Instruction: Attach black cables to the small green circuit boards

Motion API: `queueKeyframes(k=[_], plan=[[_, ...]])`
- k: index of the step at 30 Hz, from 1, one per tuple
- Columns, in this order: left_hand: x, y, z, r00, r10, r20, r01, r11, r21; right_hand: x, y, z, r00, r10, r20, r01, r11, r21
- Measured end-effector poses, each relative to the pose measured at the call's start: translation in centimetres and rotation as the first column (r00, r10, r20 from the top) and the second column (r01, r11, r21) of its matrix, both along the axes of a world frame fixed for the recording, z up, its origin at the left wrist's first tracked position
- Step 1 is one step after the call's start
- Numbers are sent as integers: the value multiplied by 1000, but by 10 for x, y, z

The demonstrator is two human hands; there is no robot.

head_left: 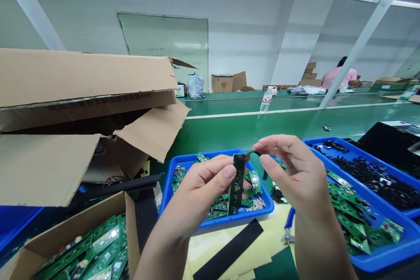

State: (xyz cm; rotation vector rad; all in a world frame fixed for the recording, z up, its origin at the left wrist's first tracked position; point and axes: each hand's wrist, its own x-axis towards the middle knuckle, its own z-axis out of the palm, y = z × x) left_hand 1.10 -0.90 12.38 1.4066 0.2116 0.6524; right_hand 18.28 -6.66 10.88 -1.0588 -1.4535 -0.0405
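Note:
My left hand (pixel 200 190) is closed on a narrow green circuit board (pixel 235 190), thumb on its near face, and holds it upright above a blue tray (pixel 269 210). A thin black strip (pixel 252 153) arches from the board's top end toward my right hand (pixel 295 175). The thumb and forefinger of that hand pinch the strip, and its tail hangs down beside them. Inside the tray lie several green boards and small pale parts. Part of the strip is hidden by my right fingers.
A flat black strip (pixel 229 249) lies on yellow paper (pixel 201 249) below my hands. Blue-handled cutters (pixel 289 223) rest by my right wrist. Right, blue trays hold green boards (pixel 352 216) and black parts (pixel 370 170). Left stand a board-filled carton (pixel 131 227) and large cardboard box (pixel 85 74).

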Motion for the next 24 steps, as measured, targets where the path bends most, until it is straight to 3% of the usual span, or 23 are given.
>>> queueKeyframes(k=[3,6,11,24], plan=[[0,1,-1,1000,15,-12,-15,1000,-10,0,-2,2,994,66,93,-67,998,3],[2,2,0,1000,16,-18,-16,1000,19,-2,0,5,985,20,172,-36,995,90],[4,0,1,1000,15,24,-12,996,-93,-4,2,8,977,-38,210,6,988,152],[13,0,-6,975,202,94,-196,978,-71,-15,5,-1,997,42,58,-44,998,39]])
